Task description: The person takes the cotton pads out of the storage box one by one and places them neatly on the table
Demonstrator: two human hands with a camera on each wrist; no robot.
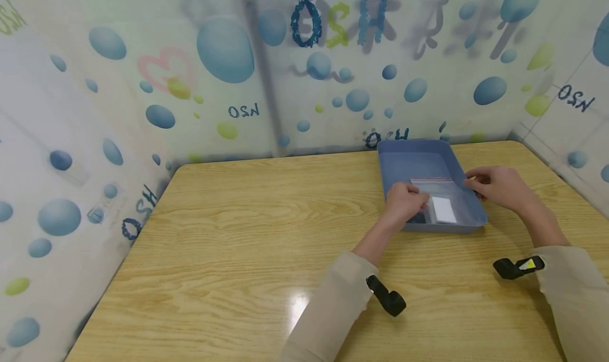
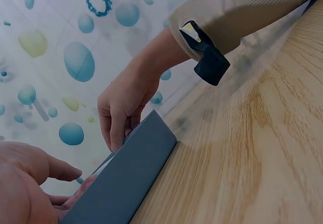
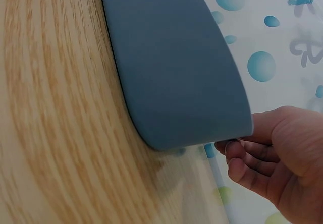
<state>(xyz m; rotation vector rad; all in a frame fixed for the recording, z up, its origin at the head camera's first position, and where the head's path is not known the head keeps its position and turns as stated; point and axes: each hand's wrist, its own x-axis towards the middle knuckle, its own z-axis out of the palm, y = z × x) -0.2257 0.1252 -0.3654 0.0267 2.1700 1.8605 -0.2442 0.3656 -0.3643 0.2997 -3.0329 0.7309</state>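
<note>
A blue-grey tray (image 1: 414,155) stands at the back right of the table. Inside lies a clear zip bag (image 1: 425,186) with a red line along its top and a white rectangular piece (image 1: 444,210) in or under it. My left hand (image 1: 402,201) reaches over the tray's left wall and holds the bag's left edge, thumb above and fingers partly seen through the plastic. Something dark (image 1: 418,217) shows below that hand. At the opposite wall, my right hand (image 1: 499,185) grips the rim; in the right wrist view its thumb side (image 3: 262,128) passes behind the tray's edge.
The wood-grain table (image 1: 228,235) spreads left and in front of the tray. A patterned curtain (image 1: 304,87) with blue bubbles borders the back and sides. Black devices are strapped over both beige sleeves (image 1: 333,298).
</note>
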